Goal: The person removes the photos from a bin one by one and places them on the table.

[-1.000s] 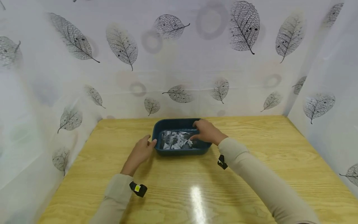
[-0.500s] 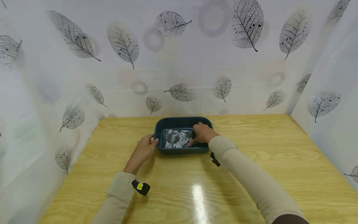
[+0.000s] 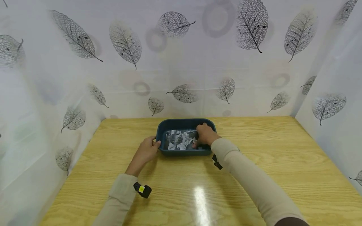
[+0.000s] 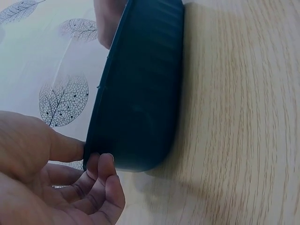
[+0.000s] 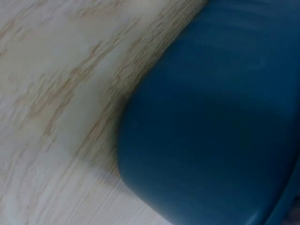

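Note:
A dark blue rectangular basin (image 3: 186,153) stands near the back of the wooden table. Flat on its floor lies a black-and-white printed picture (image 3: 180,140), its right part covered by my right hand. My left hand (image 3: 146,150) pinches the basin's left rim; in the left wrist view the thumb lies on one side of the rim and the fingertips (image 4: 107,161) on the other. My right hand (image 3: 207,135) reaches into the right end of the basin, thumb down by the picture. Whether it holds anything is hidden. The right wrist view shows mostly the basin's outer wall (image 5: 211,117).
The wooden table (image 3: 175,188) meets a pale leaf-patterned sheet (image 3: 192,72) right behind the basin. Similar sheets hang at the left and right sides. A small black device sits on each wrist.
My right hand has moved lower and slightly left into the basin; the white bit seen by its thumb earlier is no longer visible there. My left hand has come to grip the rim.

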`<state>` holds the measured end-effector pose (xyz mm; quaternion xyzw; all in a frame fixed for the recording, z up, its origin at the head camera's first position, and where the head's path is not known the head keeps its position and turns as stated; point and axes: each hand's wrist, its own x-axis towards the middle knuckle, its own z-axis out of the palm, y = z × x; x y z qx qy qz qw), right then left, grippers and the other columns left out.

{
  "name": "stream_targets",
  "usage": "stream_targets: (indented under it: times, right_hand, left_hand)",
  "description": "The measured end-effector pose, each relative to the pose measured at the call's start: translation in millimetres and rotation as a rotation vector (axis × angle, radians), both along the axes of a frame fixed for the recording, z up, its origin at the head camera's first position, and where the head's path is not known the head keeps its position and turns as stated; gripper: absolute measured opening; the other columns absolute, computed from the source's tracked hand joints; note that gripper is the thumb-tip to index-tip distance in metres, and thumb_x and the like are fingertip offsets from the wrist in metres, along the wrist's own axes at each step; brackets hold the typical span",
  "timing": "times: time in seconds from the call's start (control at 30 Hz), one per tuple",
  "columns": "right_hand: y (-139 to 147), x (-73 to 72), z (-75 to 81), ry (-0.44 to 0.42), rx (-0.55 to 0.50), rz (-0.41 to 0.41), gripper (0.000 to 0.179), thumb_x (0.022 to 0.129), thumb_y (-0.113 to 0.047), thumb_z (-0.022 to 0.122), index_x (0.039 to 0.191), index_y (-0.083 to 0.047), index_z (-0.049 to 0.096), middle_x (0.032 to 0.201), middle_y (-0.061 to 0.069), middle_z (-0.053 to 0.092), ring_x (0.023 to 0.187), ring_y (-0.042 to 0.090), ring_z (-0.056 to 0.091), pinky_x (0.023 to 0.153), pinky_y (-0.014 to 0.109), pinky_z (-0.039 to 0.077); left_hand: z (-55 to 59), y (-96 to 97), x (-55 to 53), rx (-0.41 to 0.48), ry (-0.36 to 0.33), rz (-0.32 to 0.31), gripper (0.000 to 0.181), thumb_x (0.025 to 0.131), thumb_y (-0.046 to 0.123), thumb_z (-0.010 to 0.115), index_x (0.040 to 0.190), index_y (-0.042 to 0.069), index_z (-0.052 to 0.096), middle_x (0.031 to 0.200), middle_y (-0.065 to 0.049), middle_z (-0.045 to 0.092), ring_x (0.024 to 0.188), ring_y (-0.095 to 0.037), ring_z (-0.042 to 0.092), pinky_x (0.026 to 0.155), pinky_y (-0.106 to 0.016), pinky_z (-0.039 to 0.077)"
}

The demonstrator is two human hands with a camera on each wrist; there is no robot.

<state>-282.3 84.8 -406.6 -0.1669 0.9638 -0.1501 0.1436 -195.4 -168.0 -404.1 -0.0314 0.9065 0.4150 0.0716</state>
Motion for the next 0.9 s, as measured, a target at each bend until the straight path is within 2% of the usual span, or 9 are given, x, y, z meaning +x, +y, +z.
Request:
stream_targets:
  times: [0.23,0.43,0.53,0.67,0.77,0.9]
  right_hand:
    - [0,-0.2,1.4,0.020,-0.049,-0.042,0.050,0.072,-0.028,0.095,0.095,-0.003,0.058,0.122,0.029,0.047,0.092,0.038,0.057,0.080,0.048,0.050]
    - [0,-0.2,1.9,0.059,-0.072,-0.072,0.058,0.072,-0.026,0.095,0.106,0.001,0.056,0.126,0.031,0.046,0.095,0.039,0.059,0.082,0.048,0.052]
    - [1,-1.7,2.4,0.073,-0.105,-0.091,0.057,0.074,-0.023,0.094,0.109,0.003,0.056,0.125,0.030,0.047,0.099,0.039,0.058,0.084,0.048,0.051]
    - [3,-6.3,1.5,0.101,-0.162,-0.085,0.050,0.078,-0.016,0.090,0.111,0.005,0.059,0.119,0.026,0.053,0.105,0.037,0.054,0.088,0.048,0.050]
    - [7,-10.8,0.1,0.167,-0.213,-0.052,0.041,0.081,-0.011,0.085,0.108,0.007,0.062,0.110,0.024,0.059,0.104,0.038,0.055,0.089,0.049,0.049]
    - [14,-13.1,1.0,0.244,-0.332,-0.018,0.029,0.079,-0.004,0.080,0.100,0.007,0.063,0.099,0.022,0.063,0.094,0.037,0.059,0.086,0.049,0.049]
  left_hand:
    - [1.0,0.3,1.3,-0.002,0.003,-0.004,0.043,0.107,0.016,0.050,0.146,-0.004,0.047,0.085,-0.011,0.059,0.067,-0.018,0.051,0.056,-0.030,0.041]
    - [0.9,0.1,2.7,-0.004,0.011,-0.002,0.040,0.107,0.015,0.050,0.142,-0.004,0.051,0.079,-0.007,0.055,0.063,-0.017,0.049,0.054,-0.030,0.039]
    - [1.2,0.5,3.2,-0.002,0.005,0.005,0.039,0.107,0.016,0.050,0.141,-0.004,0.052,0.079,-0.007,0.054,0.064,-0.017,0.049,0.054,-0.029,0.039]
    - [1.4,1.4,3.3,0.003,0.000,0.011,0.038,0.107,0.017,0.049,0.140,-0.003,0.053,0.081,-0.007,0.055,0.066,-0.018,0.050,0.055,-0.029,0.040]
    - [1.0,1.6,3.1,0.002,0.006,0.010,0.037,0.107,0.016,0.049,0.139,-0.003,0.054,0.081,-0.007,0.055,0.066,-0.018,0.050,0.055,-0.029,0.040]
    - [0.0,1.1,3.3,0.010,0.008,0.010,0.037,0.108,0.017,0.049,0.138,-0.003,0.055,0.079,-0.006,0.054,0.064,-0.017,0.049,0.054,-0.029,0.039]
